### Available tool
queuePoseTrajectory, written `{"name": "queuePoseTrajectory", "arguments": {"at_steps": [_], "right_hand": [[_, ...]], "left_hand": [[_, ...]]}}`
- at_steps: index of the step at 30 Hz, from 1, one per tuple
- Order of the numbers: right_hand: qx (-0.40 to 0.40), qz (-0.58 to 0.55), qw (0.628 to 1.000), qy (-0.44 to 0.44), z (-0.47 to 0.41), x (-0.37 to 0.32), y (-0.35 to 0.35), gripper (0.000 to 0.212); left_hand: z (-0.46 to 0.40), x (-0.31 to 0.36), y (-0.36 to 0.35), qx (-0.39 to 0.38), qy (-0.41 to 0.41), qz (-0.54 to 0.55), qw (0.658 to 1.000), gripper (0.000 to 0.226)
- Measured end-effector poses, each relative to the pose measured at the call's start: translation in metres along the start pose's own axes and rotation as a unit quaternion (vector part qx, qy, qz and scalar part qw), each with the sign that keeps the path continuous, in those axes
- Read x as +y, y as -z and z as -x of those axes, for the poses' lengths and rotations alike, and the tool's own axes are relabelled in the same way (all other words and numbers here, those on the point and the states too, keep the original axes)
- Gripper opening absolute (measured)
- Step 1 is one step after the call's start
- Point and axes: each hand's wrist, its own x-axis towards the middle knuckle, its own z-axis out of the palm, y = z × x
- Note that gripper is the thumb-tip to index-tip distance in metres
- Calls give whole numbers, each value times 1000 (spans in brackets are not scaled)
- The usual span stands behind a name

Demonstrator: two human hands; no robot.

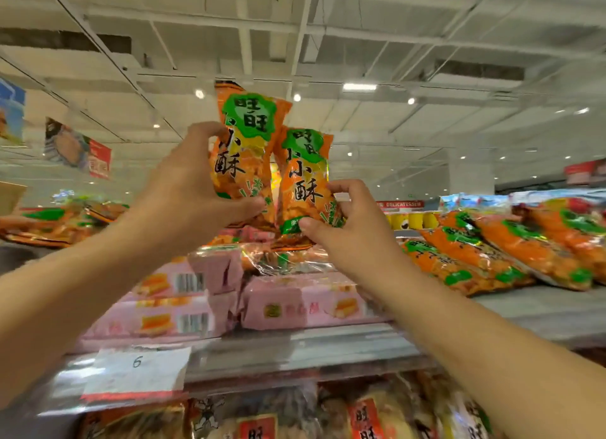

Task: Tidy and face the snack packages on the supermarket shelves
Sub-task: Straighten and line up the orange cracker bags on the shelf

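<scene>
Orange snack packs, two of them, stand upright side by side at centre frame, raised above the top shelf [541,311] against the ceiling. Taller left pack [244,150] sits slightly higher and further left; shorter right pack [305,179] is just beside it, edges close or touching, cannot tell which. Both face the camera, green label patch on top, black characters down the front.

Left hand [183,189] comes in from lower left, fingers curled round the left pack's left edge, thumb pressed across its lower front. Right hand [354,229] comes in from lower right, pinching the right pack at its lower right corner, thumb on the front near the bottom, fingers curled behind the right edge. Each hand holds its own pack.

Below the held packs, at centre, pink wafer boxes [295,304] are stacked on the shelf, with a crumpled clear-wrapped orange pack [282,261] lying on top of them, just under the right pack's base. More orange packs [492,252] lie flat in a leaning row at right of frame; another pile [59,222] lies at far left. White price tag marked 6 [137,370] sits on the shelf edge, lower left. Lower shelf bags [360,415] along the bottom edge, blurred.
</scene>
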Motion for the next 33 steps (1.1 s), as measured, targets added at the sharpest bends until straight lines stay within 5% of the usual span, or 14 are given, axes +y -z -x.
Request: {"name": "queuePoseTrajectory", "arguments": {"at_steps": [4, 12, 19, 24, 33], "right_hand": [[36, 34, 998, -24, 26, 16, 51, 46], [63, 99, 991, -65, 64, 43, 158, 49], [72, 99, 990, -76, 70, 83, 255, 63], [75, 108, 989, -68, 63, 121, 351, 40], [68, 168, 978, -101, 34, 193, 463, 40]], "left_hand": [[12, 25, -47, -49, 2, 112, 992, 94], [36, 99, -137, -109, -45, 171, 978, 101], [49, 178, -202, -126, -47, 168, 977, 93], [48, 244, -267, -131, -8, 134, 982, 91], [49, 288, -378, -139, 71, 68, 985, 97]]}}
